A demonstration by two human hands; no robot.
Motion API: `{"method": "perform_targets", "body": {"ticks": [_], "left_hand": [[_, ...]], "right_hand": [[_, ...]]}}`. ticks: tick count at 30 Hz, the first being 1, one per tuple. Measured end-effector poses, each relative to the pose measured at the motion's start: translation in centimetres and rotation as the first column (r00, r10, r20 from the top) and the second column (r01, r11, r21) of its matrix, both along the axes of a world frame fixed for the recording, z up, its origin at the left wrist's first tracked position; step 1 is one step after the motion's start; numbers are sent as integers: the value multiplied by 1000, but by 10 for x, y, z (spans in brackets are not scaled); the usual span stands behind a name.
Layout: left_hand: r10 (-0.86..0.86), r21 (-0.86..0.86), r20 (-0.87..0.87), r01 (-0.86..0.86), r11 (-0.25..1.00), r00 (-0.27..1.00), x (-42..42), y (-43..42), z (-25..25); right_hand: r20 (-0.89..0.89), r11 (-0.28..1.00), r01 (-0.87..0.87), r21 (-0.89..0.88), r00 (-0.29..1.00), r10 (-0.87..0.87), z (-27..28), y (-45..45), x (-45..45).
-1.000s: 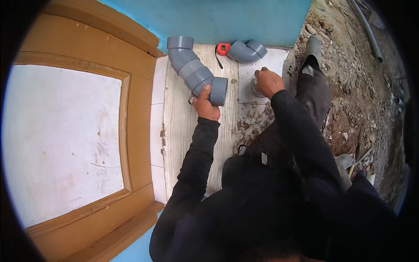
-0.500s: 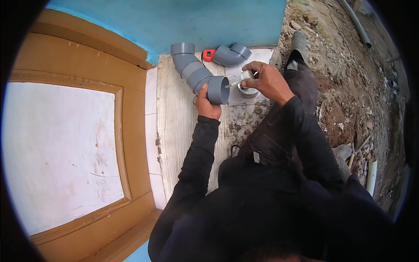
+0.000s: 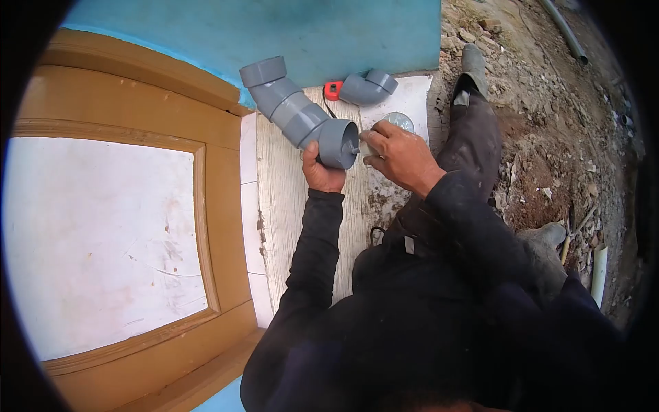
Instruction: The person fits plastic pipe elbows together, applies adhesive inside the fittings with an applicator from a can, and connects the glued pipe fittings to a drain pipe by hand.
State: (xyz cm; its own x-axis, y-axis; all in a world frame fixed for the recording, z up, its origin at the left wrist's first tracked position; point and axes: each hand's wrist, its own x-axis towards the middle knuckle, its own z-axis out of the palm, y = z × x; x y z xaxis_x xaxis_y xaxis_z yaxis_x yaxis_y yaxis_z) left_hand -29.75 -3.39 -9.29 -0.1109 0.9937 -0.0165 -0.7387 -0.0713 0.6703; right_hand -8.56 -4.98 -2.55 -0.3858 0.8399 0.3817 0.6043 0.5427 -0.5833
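Note:
My left hand (image 3: 322,170) is wrapped round the lower end of a joined grey pipe fitting (image 3: 294,114), whose open mouth faces right. In my right hand (image 3: 401,154) is a small lid with a brush (image 3: 355,150), its tip inside the pipe mouth. An open round can (image 3: 400,123) stands just behind my right hand, partly hidden by it. Beyond the can, a second grey elbow fitting (image 3: 368,87) lies by the wall, beside a red tape measure (image 3: 333,90).
A brown wooden door with a white panel (image 3: 110,240) fills the left side. The blue wall (image 3: 343,41) rises at the back. Rocky soil (image 3: 532,151) lies to the right, with a long grey pipe (image 3: 565,31) and a pale pipe piece (image 3: 599,275).
My right hand has lifted the brush from the can and brought it left into the pipe mouth. My left hand has tilted the joined fitting, and its far end has swung left.

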Motion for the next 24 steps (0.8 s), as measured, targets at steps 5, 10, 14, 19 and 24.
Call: {"method": "perform_targets", "body": {"ticks": [5,10,14,19,24], "left_hand": [[8,50,-27,-7,999,1000,-8,0,3],[0,40,-70,3,999,998,-3,0,20],[-55,53,11,54,997,998,-5,0,21],[-88,131,47,81,988,995,-10,2,24],[-118,254,36,105,962,992,-8,8,40]], "right_hand": [[-201,964,-73,-255,979,21,14,-5,7],[-199,983,70,172,979,-35,24,3,5],[-36,976,7,220,999,1,16,2,5],[-248,970,-130,-204,966,77,35,-19,9],[-438,929,-150,-340,899,-15,32,-20,2]]}}
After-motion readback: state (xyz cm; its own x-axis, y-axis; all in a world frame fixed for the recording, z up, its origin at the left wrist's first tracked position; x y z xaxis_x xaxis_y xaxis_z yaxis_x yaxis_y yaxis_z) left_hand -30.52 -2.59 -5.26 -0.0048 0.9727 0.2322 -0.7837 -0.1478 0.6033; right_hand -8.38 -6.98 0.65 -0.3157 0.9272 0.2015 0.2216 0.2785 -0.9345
